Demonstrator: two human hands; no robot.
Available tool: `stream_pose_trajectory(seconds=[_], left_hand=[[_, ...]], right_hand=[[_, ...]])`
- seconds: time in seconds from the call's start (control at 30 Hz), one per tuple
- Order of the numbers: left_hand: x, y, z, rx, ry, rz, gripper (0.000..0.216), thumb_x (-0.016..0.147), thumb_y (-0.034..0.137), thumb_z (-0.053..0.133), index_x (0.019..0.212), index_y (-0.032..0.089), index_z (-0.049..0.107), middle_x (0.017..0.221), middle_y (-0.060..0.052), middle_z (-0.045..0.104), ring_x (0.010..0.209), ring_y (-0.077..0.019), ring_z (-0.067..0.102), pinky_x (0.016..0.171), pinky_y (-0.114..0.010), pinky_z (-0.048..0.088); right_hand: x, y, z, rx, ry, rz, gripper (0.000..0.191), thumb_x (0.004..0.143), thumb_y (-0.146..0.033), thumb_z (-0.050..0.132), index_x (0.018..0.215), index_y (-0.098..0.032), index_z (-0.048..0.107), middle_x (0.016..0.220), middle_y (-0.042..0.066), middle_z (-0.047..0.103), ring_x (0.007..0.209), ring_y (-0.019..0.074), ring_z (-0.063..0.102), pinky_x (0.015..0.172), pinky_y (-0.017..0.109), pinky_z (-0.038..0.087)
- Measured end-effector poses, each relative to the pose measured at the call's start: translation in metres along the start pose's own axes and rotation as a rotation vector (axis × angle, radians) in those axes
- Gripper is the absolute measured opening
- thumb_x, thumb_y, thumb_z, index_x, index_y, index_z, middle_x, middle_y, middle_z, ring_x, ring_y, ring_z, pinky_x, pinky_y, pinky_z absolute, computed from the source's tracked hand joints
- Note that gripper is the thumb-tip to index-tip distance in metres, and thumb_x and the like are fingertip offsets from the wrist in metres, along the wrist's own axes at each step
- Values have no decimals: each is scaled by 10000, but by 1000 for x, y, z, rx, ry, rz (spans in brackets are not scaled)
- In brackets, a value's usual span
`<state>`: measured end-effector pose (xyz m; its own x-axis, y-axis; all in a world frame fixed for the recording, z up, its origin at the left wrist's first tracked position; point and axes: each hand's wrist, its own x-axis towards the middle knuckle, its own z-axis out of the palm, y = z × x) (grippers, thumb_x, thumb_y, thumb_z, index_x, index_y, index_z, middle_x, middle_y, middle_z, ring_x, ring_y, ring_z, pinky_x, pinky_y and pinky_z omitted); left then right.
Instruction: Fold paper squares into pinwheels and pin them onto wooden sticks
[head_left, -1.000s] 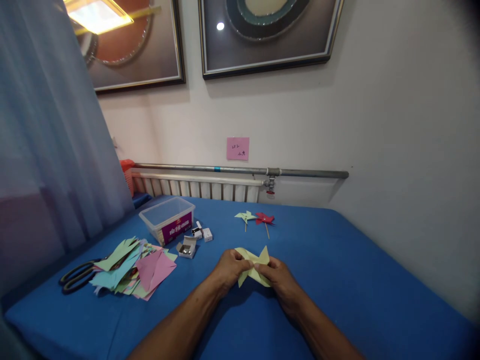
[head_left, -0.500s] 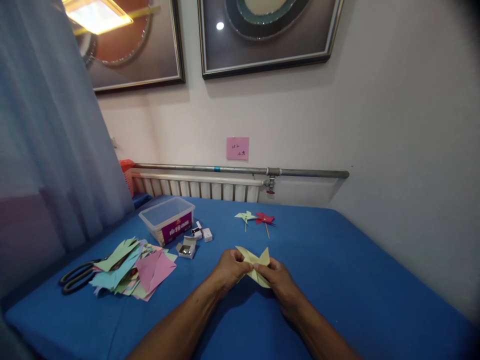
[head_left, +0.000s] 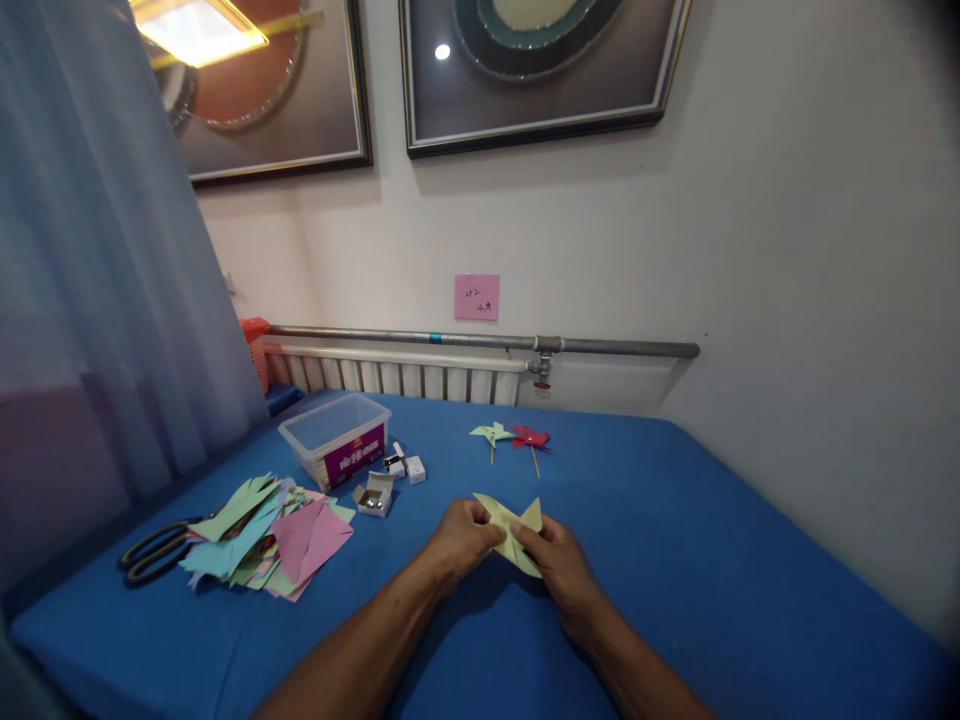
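Observation:
A pale yellow paper pinwheel [head_left: 511,545] is held between my two hands above the blue-covered table [head_left: 675,560]. My left hand [head_left: 465,543] pinches its left side, thumb on top. On the right side my right hand [head_left: 556,560] grips it, with the thumb pressing near the centre. The fingers beneath the paper are hidden. Two finished-looking pinwheels on sticks, a light green one [head_left: 493,434] and a red one [head_left: 531,437], lie farther back. Left of my hands is a small open white box [head_left: 374,495] with shiny metal bits inside.
Cut coloured paper [head_left: 311,545] is heaped at the left, partly over black-handled scissors [head_left: 154,553]. Behind it stands a clear plastic tub [head_left: 337,440] with a purple label and sticks inside. Small white boxes [head_left: 415,469] sit beside the tub. A radiator pipe [head_left: 480,340] runs along the wall.
My right thumb has shifted slightly up and right on the yellow paper. Both hands still hold it in nearly the same place; the other things have not moved.

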<state>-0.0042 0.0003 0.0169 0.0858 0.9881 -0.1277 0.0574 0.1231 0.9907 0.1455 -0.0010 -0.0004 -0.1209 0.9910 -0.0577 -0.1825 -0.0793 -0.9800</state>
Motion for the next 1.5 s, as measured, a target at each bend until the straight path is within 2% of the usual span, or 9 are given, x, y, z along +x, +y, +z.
stream_pose_trajectory(seconds=[0.27, 0.57, 0.77, 0.97, 1.1, 1.23, 1.3, 1.37, 1.5], left_hand=[[4, -4, 0, -6, 10, -2, 92, 632, 195, 681, 654, 144, 608, 564, 11, 560, 473, -84, 432, 481, -228, 294], [7, -10, 0, -41, 2, 0, 178, 595, 278, 715, 657, 157, 600, 544, 24, 554, 459, -81, 422, 475, -231, 280], [3, -3, 0, -159, -22, 12, 279, 538, 340, 775, 656, 157, 602, 570, 11, 579, 501, -96, 466, 517, -241, 328], [4, 5, -9, -157, 88, 98, 241, 633, 379, 709, 654, 154, 626, 604, -13, 596, 544, -108, 482, 557, -241, 360], [5, 16, -32, 177, 256, 146, 140, 762, 286, 632, 696, 165, 653, 614, -9, 607, 586, -134, 530, 594, -242, 374], [-5, 39, -81, 862, 405, 215, 179, 866, 209, 552, 814, 174, 720, 822, -78, 730, 812, -209, 673, 722, -277, 421], [-12, 49, -107, 1197, 483, 114, 219, 888, 216, 534, 871, 160, 745, 934, -147, 755, 899, -276, 702, 767, -324, 445], [-16, 51, -127, 1382, 505, -16, 249, 879, 208, 530, 937, 135, 761, 1001, -208, 757, 950, -336, 711, 787, -362, 466], [-15, 38, -143, 1406, 413, -177, 287, 851, 195, 537, 987, 143, 784, 1062, -222, 765, 1004, -361, 718, 807, -371, 492]], right_hand=[[0, 1, 0, 4, -8, -3, 450, 621, -515, 850, 868, -156, 734, 700, 36, 729, 625, 186, 629, 609, 290, 468], [16, 22, -6, 14, -11, -25, 481, 547, -456, 884, 907, -172, 739, 759, 57, 761, 678, 235, 684, 665, 328, 504], [6, 3, -5, -44, 35, -67, 393, 574, -445, 857, 832, -178, 728, 724, 55, 743, 662, 238, 659, 624, 324, 489], [-4, -14, -5, 25, 94, -49, 334, 654, -437, 808, 856, -183, 726, 710, 40, 738, 661, 237, 669, 610, 320, 500], [-4, -9, -4, 88, 83, -13, 342, 670, -422, 804, 909, -187, 738, 716, 46, 755, 700, 269, 707, 635, 344, 531], [1, 0, -6, 60, 87, 1, 302, 674, -430, 796, 863, -200, 744, 695, 46, 753, 685, 278, 711, 632, 356, 531], [6, 5, -6, 40, 98, -13, 277, 654, -429, 796, 815, -213, 735, 676, 41, 745, 661, 275, 699, 618, 356, 518], [9, 8, -5, 38, 96, -27, 264, 617, -424, 806, 766, -224, 720, 661, 38, 739, 660, 282, 696, 622, 361, 513], [8, 6, -4, 36, 73, -7, 253, 610, -406, 816, 759, -224, 721, 672, 42, 746, 707, 299, 712, 652, 365, 520]])
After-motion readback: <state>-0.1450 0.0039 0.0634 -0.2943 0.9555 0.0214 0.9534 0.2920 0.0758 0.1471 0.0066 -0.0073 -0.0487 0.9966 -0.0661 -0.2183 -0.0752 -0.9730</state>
